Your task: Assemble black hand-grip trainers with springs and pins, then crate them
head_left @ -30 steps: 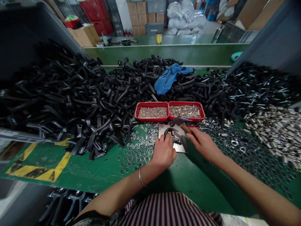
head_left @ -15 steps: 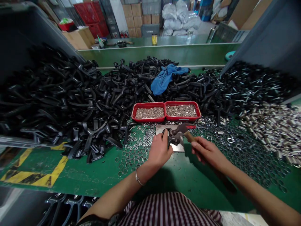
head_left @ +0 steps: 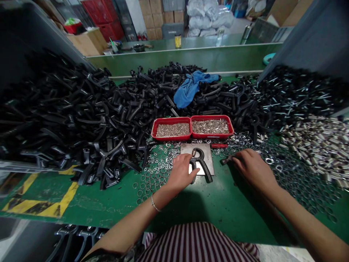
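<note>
On a small metal plate lies a black spring-clamp body, with a curved jaw at the top and two legs spread toward me. My left hand grips its left leg, fingers and thumb closed around it. To the right of the plate, my right hand is lowered close to the green table, its fingers curled over the hammer. The hammer's dark head shows beyond the fingertips; most of its handle is hidden under the hand and in shadow.
Two red trays of small metal pins stand behind the plate, beside a red-handled tool. Loose rings flank the plate. Black clamp parts heap up left and behind, under a blue cloth. Metal sleeves pile at right.
My right hand has carried the hammer away from the clamp body, rightward and down to the table. The clamp body now lies flatter, legs toward me, still in my left hand.
</note>
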Action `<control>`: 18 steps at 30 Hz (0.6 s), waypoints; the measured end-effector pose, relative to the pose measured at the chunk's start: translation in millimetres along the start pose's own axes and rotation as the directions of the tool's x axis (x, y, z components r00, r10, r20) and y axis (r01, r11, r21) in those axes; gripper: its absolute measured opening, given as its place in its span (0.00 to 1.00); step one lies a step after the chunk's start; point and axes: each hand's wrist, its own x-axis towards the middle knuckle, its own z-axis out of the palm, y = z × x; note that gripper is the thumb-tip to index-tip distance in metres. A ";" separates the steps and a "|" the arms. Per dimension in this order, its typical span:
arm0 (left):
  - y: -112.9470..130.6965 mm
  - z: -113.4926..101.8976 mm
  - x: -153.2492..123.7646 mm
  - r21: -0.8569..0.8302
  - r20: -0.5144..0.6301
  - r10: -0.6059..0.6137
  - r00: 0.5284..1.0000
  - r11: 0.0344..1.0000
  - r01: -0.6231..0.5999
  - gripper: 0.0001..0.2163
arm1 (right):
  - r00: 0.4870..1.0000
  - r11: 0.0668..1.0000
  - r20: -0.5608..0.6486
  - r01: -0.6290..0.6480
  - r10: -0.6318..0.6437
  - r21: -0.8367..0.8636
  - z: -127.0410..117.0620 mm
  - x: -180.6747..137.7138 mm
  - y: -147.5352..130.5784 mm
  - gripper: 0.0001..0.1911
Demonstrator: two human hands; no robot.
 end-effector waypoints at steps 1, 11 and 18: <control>1.8 0.8 0.1 0.016 0.003 -0.004 1.000 1.000 0.004 0.23 | 0.998 0.998 -0.008 0.055 -0.055 -0.009 1.3 14.6 -5.6 0.14; 1.5 -7.9 9.1 0.028 0.067 0.004 0.998 1.000 -0.006 0.23 | 0.978 0.976 0.112 0.187 -0.175 -0.116 10.1 62.4 -12.6 0.09; -4.6 -5.0 10.7 0.003 0.083 0.014 0.996 1.000 -0.015 0.23 | 0.992 0.989 0.034 0.118 -0.121 0.091 -10.6 74.1 -2.9 0.14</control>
